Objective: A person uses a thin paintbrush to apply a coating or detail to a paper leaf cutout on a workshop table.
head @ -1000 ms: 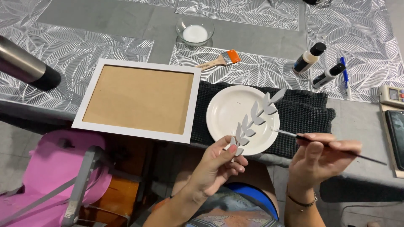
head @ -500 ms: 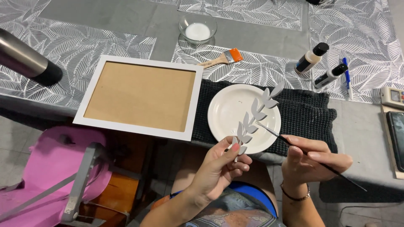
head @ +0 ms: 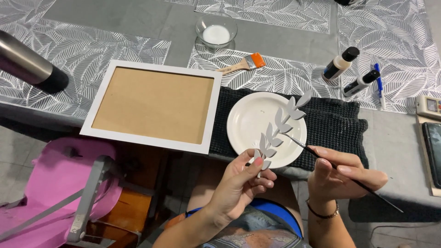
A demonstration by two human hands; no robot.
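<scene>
In glass bowl point(head: 216, 30), white paint point(head: 216, 34)

The leaf sprig point(head: 278, 133) is grey. The plate point(head: 248, 124) is white, on a black cloth point(head: 335, 126). The frame point(head: 151, 105) is white around brown. The mats point(head: 92, 50) have silver leaves.

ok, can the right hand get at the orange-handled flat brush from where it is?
Probably not right away. The right hand is shut on the thin paintbrush, so it would have to set that down. The flat brush lies beyond the white plate, with nothing covering it, so the path itself looks free.
</scene>
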